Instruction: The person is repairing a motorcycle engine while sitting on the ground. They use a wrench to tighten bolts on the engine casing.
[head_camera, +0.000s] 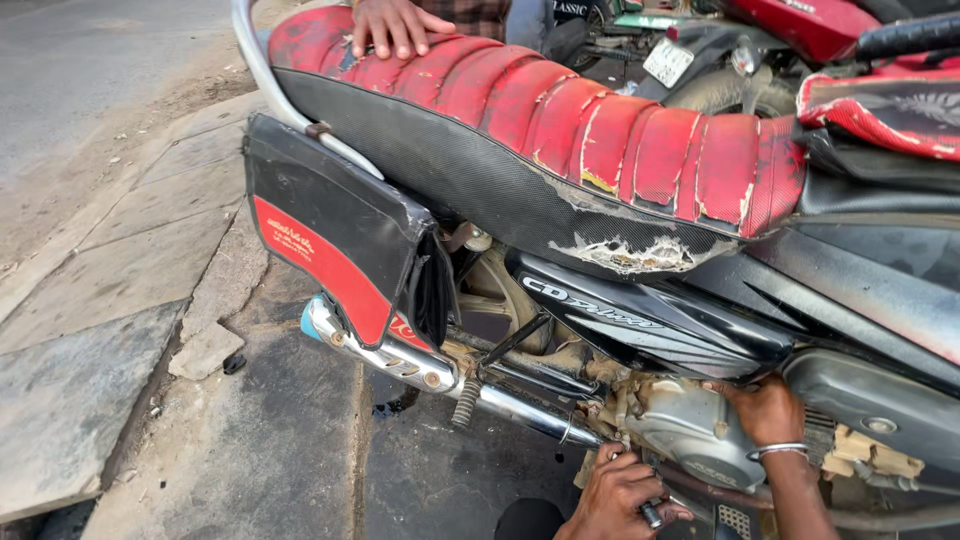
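**A:** What fills the frame?

**B:** A motorcycle (640, 320) seen from the side, running from upper left to right edge. Its red ribbed seat (600, 130) is cracked, with torn black trim along the lower edge. A black and red side box (340, 240) hangs at left centre, above a chrome exhaust (420, 365).

**A:** Where are the wearer's hands?

**B:** Both sit at the bottom right, low on the bike. The left hand (615, 495) is curled closed around a small dark-handled tool (650, 514), just below the engine cover (690, 430). The right hand (768, 410), with a metal bangle at the wrist, presses against that silver cover; its fingers bend behind it, so I cannot tell whether they grip anything.

**A:** Anyone else?

**B:** Another person's hand (395, 25) rests flat, fingers spread, on the seat's rear at the top of the frame. Stone paving (110, 300) lies at left.
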